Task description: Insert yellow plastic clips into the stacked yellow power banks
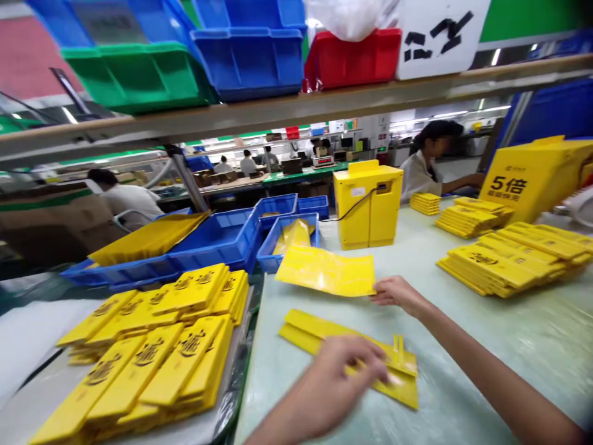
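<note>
My right hand [401,296] pinches the right corner of a thin, glossy yellow sheet [328,271], lifted above the table in front of a small blue bin. Nearer to me, a folded yellow sheet [310,330] with a narrow slotted tab at its right end lies flat on the table. Over its middle is my left hand [331,383], somewhat blurred, its thumb and fingers curled together. Whatever is between those fingertips, if anything, I cannot make out.
Stacks of flat yellow printed packs [152,352] stand at left, more packs [504,259] at right. Blue bins [217,238] and a yellow box with a cable [368,207] stand behind. A shelf [278,117] with bins crosses above. A co-worker [428,161] sits at back right.
</note>
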Demonstrator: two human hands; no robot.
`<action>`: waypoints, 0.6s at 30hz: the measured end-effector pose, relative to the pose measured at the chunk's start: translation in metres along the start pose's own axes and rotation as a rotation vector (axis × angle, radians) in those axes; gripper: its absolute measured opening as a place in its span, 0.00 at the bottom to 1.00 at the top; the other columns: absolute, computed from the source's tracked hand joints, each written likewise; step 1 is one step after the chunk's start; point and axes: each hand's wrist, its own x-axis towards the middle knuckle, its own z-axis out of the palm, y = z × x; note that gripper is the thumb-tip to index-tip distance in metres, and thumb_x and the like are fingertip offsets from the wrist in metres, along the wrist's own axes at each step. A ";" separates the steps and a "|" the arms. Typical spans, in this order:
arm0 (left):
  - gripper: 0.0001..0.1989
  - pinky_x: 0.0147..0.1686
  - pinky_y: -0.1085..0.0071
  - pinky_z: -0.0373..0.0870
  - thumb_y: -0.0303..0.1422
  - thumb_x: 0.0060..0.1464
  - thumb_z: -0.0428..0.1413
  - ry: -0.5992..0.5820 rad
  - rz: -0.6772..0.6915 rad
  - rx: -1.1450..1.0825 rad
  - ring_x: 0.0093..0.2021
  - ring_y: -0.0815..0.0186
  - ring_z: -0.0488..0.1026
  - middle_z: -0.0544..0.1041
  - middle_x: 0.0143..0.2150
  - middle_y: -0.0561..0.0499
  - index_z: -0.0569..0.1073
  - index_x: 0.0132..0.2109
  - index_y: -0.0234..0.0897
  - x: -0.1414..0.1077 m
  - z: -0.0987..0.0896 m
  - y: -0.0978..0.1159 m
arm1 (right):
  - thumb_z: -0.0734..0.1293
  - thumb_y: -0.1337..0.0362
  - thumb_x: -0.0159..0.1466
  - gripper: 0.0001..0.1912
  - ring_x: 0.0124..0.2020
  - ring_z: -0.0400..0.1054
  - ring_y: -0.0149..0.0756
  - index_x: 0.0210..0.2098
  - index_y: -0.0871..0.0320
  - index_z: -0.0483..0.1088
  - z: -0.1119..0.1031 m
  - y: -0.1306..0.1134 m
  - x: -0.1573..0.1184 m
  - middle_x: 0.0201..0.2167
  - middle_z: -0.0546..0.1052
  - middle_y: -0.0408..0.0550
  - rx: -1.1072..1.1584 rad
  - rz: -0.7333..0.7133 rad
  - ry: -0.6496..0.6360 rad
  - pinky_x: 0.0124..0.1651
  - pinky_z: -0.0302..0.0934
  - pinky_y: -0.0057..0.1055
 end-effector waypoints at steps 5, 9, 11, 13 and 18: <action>0.15 0.69 0.53 0.76 0.27 0.69 0.53 0.315 -0.189 0.576 0.63 0.49 0.84 0.87 0.58 0.37 0.84 0.54 0.35 0.047 -0.048 -0.082 | 0.67 0.69 0.78 0.12 0.32 0.83 0.34 0.54 0.74 0.76 -0.008 0.021 0.027 0.43 0.86 0.66 -0.033 0.092 0.031 0.35 0.78 0.24; 0.17 0.73 0.50 0.71 0.26 0.72 0.50 0.451 -0.362 0.641 0.69 0.41 0.79 0.80 0.65 0.25 0.80 0.59 0.26 0.070 -0.072 -0.123 | 0.66 0.74 0.76 0.07 0.28 0.81 0.29 0.50 0.70 0.75 -0.008 0.032 0.040 0.36 0.86 0.59 -0.084 0.084 0.044 0.32 0.74 0.18; 0.21 0.72 0.41 0.68 0.32 0.74 0.52 0.564 -0.492 0.663 0.72 0.30 0.74 0.75 0.67 0.15 0.75 0.64 0.19 0.080 -0.084 -0.136 | 0.68 0.76 0.73 0.02 0.26 0.80 0.30 0.43 0.69 0.75 -0.013 0.035 0.038 0.33 0.85 0.58 -0.112 0.085 0.014 0.30 0.74 0.18; 0.27 0.70 0.36 0.68 0.36 0.70 0.60 0.624 -0.610 0.648 0.73 0.21 0.71 0.73 0.66 0.08 0.72 0.65 0.14 0.091 -0.094 -0.149 | 0.72 0.77 0.69 0.04 0.25 0.79 0.33 0.36 0.68 0.75 -0.020 0.037 0.033 0.31 0.84 0.59 -0.134 0.091 -0.026 0.28 0.73 0.20; 0.28 0.69 0.39 0.70 0.31 0.49 0.75 0.624 -0.655 0.490 0.71 0.22 0.74 0.79 0.63 0.13 0.79 0.55 0.22 0.118 -0.115 -0.174 | 0.77 0.79 0.61 0.06 0.29 0.83 0.34 0.35 0.67 0.78 -0.023 0.042 0.023 0.33 0.85 0.56 -0.117 0.039 -0.017 0.30 0.76 0.19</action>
